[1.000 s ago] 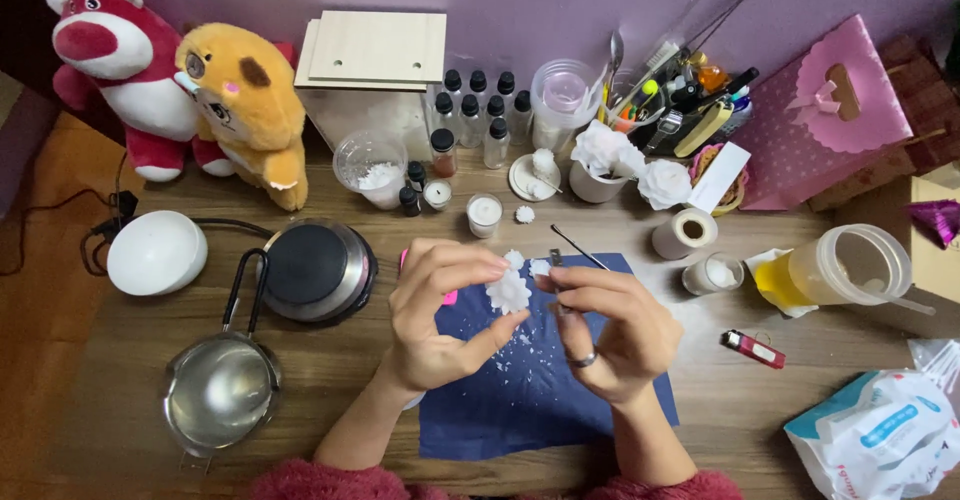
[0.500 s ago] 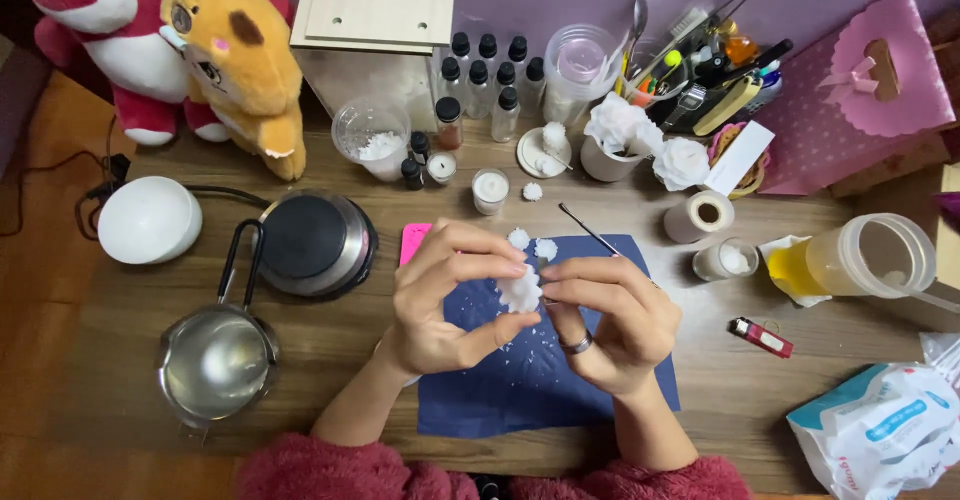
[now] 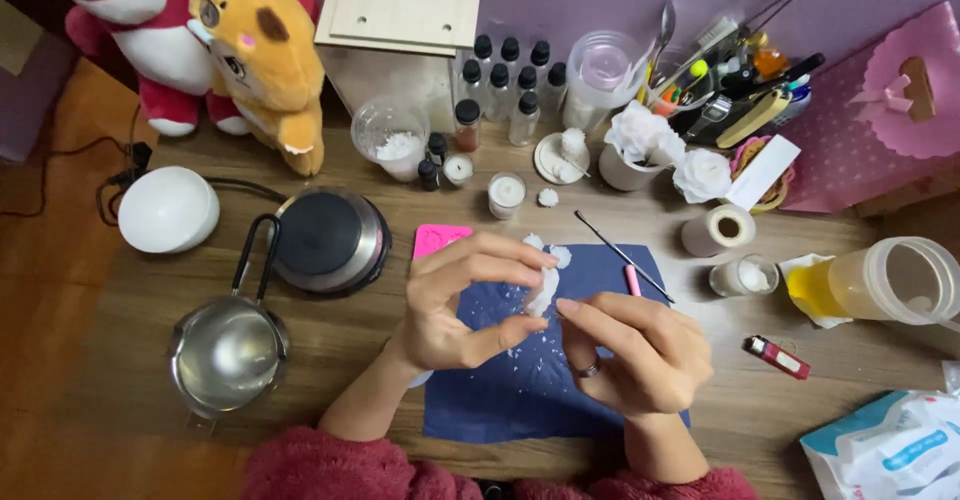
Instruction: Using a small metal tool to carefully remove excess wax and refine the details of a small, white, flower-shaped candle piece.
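A small white wax piece (image 3: 542, 290) is pinched between the thumb and fingertips of my left hand (image 3: 462, 300), above a dark blue mat (image 3: 520, 385) strewn with white crumbs. My right hand (image 3: 630, 350), a ring on one finger, touches the lower edge of the same piece with thumb and forefinger. Two more small white pieces (image 3: 555, 253) lie on the mat's far edge. A thin metal pick (image 3: 622, 256) and a pink stick (image 3: 632, 280) rest on the mat's right part.
A hot plate (image 3: 328, 240), a small steel pot (image 3: 228, 352) and a white dome lamp (image 3: 168, 210) stand at left. Dropper bottles (image 3: 510, 80), a cup of white flakes (image 3: 392, 140), small candles, tape roll (image 3: 718, 230), yellow-filled jar (image 3: 880, 282), lighter (image 3: 775, 357), two plush toys behind.
The camera has drifted, so everything sits slightly lower and right. My hands have turned the white piece; it now stands more upright between the fingertips.
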